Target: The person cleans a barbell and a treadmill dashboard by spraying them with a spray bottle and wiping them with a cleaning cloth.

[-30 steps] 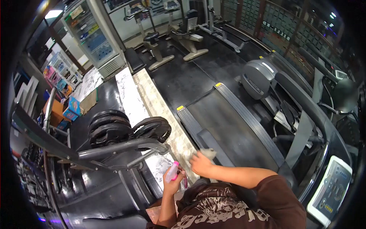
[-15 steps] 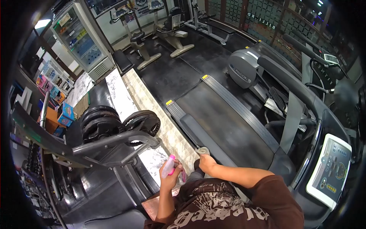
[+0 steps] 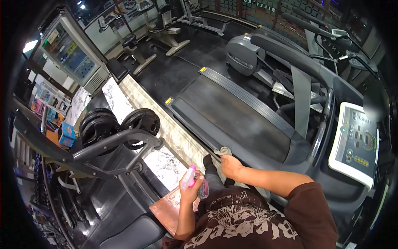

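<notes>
My left hand [image 3: 190, 191] is wrapped round a spray bottle [image 3: 203, 189] with a pink-and-white spray head, held upright in front of my shirt. Its body is partly hidden behind my fingers. My right hand [image 3: 232, 167] grips a pale grey-beige cloth [image 3: 224, 150], part of which hangs below the fist. The cloth is at the near side rail of the treadmill [image 3: 232, 112], overlapping the rail's edge in this view. My right arm reaches across in front of the treadmill's base.
To the left stands a weight machine [image 3: 112, 143] with black plates [image 3: 141, 124]. A brown padded bench [image 3: 168, 209] is close by my left forearm. The treadmill console [image 3: 356, 145] is on the right, with an elliptical machine [image 3: 244, 56] beyond. A glass-door fridge [image 3: 70, 52] stands far left.
The view has shifted, with the treadmill and weights now farther up and left. My right hand and the cloth have moved along the treadmill's side towards the console end. Both hands keep their grip.
</notes>
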{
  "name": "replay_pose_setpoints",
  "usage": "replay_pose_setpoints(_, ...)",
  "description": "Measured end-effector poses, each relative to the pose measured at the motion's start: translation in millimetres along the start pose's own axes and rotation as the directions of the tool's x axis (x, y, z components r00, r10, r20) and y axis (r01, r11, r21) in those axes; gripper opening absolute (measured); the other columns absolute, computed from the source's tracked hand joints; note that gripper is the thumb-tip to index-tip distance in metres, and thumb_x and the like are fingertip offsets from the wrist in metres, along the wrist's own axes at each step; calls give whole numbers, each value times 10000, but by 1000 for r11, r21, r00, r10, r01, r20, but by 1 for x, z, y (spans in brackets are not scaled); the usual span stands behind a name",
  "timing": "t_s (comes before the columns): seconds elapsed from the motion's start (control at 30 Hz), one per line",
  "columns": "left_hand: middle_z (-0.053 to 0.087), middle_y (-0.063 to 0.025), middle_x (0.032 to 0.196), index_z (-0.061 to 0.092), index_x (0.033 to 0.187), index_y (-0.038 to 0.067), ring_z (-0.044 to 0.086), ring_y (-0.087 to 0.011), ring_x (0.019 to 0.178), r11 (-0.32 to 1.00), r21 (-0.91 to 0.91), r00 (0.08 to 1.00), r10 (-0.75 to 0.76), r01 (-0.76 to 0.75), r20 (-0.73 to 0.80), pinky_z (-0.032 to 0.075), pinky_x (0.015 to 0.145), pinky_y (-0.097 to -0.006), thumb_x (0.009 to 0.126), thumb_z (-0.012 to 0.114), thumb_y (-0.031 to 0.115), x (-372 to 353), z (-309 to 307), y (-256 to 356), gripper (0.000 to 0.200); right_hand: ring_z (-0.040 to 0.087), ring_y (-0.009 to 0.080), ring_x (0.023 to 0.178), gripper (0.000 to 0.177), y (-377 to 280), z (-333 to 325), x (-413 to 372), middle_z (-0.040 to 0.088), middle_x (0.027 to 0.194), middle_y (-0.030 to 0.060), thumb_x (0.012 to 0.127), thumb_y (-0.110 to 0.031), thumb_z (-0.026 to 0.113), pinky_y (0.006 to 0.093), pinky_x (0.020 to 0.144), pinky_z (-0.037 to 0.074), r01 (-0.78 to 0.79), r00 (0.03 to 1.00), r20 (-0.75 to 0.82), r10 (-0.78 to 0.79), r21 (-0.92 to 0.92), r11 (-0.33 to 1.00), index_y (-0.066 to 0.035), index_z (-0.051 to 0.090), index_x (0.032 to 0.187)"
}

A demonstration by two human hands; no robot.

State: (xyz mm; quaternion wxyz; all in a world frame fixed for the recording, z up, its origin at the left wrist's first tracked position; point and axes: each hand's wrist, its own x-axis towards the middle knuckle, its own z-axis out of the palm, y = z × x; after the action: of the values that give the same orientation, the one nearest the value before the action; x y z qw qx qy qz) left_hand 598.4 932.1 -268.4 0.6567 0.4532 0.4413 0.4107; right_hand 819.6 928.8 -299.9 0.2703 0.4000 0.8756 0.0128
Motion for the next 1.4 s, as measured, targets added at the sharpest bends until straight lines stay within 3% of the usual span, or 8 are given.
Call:
replay_pose_setpoints(0.33,673,-88,929,600,1066,-31,646,-141,800,999,16,986,36,-39,162,536,728,-295,851,717,-38,-24,39,-17,244,602,176,1057,233,-27,-7,-123,734,925,-16,850,-244,556,342,1069,316,-22,996,-86,24,24,999,-195,780,809)
replay_pose_setpoints(0.6,672,-59,893,629,1045,-27,631,-119,783,995,90,980,22,-40,199,525,721,-281,844,738,-9,-12,46,-10,230,584,202,1185,212,-21,-52,-253,725,1064,16,797,-179,610,414,1107,325,-89,993,107,58,313,946,-138,756,946)
replay_pose_setpoints(0.7,674,-51,901,638,1053,-28,629,-111,793,991,127,974,13,-43,225,522,724,-276,845,742,-2,-4,51,-10,235,601,260,1164,307,-2,-76,-307,709,1152,25,758,-82,644,408,1057,373,-229,966,121,226,805,548,-116,740,1047)
replay_pose_setpoints(0.8,677,-46,910,647,1062,-32,633,-107,813,982,176,965,20,-69,263,523,732,-275,849,740,5,6,59,-13,235,553,300,1262,427,14,-93,-337,642,1304,29,737,-29,680,422,1055,396,-294,858,37,512,853,431,-127,713,1151)
replay_pose_setpoints(0.9,678,-45,913,646,1062,-31,630,-104,811,981,185,950,-5,-56,312,520,727,-271,852,743,12,12,73,-13,235,533,299,1294,431,0,-70,-328,604,1369,56,769,-51,695,440,1059,410,-299,582,-136,802,881,366,-134,700,1192)
replay_pose_setpoints(1.03,677,-43,920,646,1065,-29,639,-106,823,980,196,938,-27,-44,345,526,740,-268,852,744,20,13,89,-11,239,521,306,1312,539,-32,-23,-285,533,1449,86,779,-161,727,454,1072,409,-529,614,-59,787,709,466,-153,620,1308)
replay_pose_setpoints(1.13,683,-45,922,647,1062,-25,641,-106,817,982,179,942,-11,-53,335,527,745,-266,851,742,17,14,91,-16,235,534,310,1290,573,-34,-19,-262,533,1438,109,780,-202,732,458,1058,415,-595,542,-100,835,655,465,-125,592,1330)
replay_pose_setpoints(1.4,682,-31,875,657,1021,-15,629,-90,776,980,200,959,-43,-15,282,522,733,-262,839,748,20,26,91,-19,207,577,336,1188,495,-10,-16,-204,580,1319,147,765,-173,739,468,1009,463,-607,429,-75,900,714,349,-94,639,1243)
